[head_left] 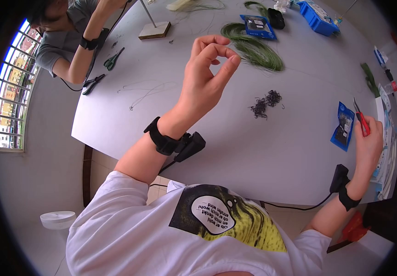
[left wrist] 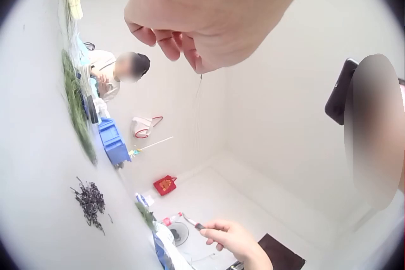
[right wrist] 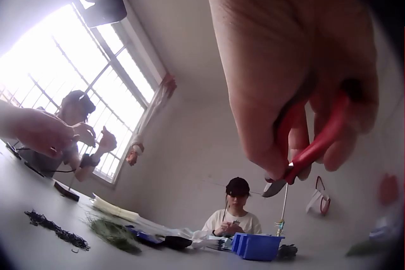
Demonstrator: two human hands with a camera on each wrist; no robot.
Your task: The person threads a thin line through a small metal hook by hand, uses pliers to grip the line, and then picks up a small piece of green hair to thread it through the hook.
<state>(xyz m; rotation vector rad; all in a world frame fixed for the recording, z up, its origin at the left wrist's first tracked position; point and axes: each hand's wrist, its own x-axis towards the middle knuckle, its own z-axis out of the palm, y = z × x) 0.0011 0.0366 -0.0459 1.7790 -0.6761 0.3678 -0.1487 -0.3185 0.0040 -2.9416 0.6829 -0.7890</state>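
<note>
My left hand (head_left: 205,76) is raised over the middle of the table, thumb and index fingertips together. In the left wrist view they pinch a thin line (left wrist: 200,86), which trails down faintly below the fingertips. Below and to the right of that hand, a pile of black fish hooks (head_left: 265,105) lies on the table. At the table's right side my right hand (head_left: 369,140) grips red-handled cutting pliers (head_left: 363,123), their metal tips pointing away from me. Beside them lies a blue packet (head_left: 343,126) with dark contents.
A bundle of green strands (head_left: 258,51) lies at the back under another blue packet (head_left: 258,26). A blue bin (head_left: 318,18) stands beyond. Loose lines (head_left: 145,94), dark pliers (head_left: 93,84) and a block with a rod (head_left: 155,30) are on the left, near another person (head_left: 65,50).
</note>
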